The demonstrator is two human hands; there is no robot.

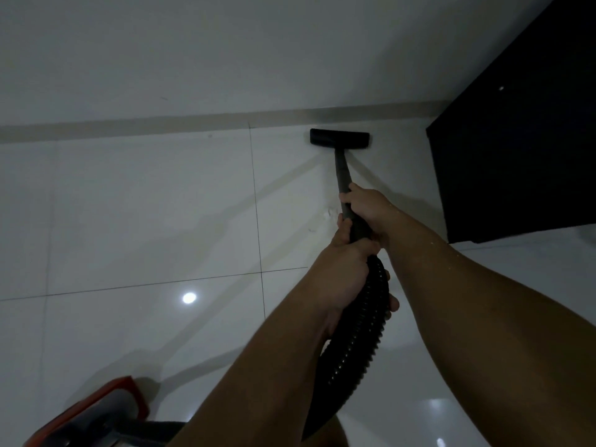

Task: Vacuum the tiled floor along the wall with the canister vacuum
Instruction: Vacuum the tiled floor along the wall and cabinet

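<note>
Sweeping along the skirting [161, 127] is under way: right hand [367, 204] grips the wand [342, 171], left hand [346, 262] clasps the hose [364, 330]. Next, the floor head [339, 137] probably slides sideways along the wall [225, 59].

A black floor nozzle [339, 139] lies flat on the glossy white tiled floor [154, 204], just beside the beige skirting of the wall [193, 59]. Its dark wand [342, 172] slants back to a black ribbed hose [361, 333]. The orange-and-grey canister [96, 414] sits at lower left.
</note>
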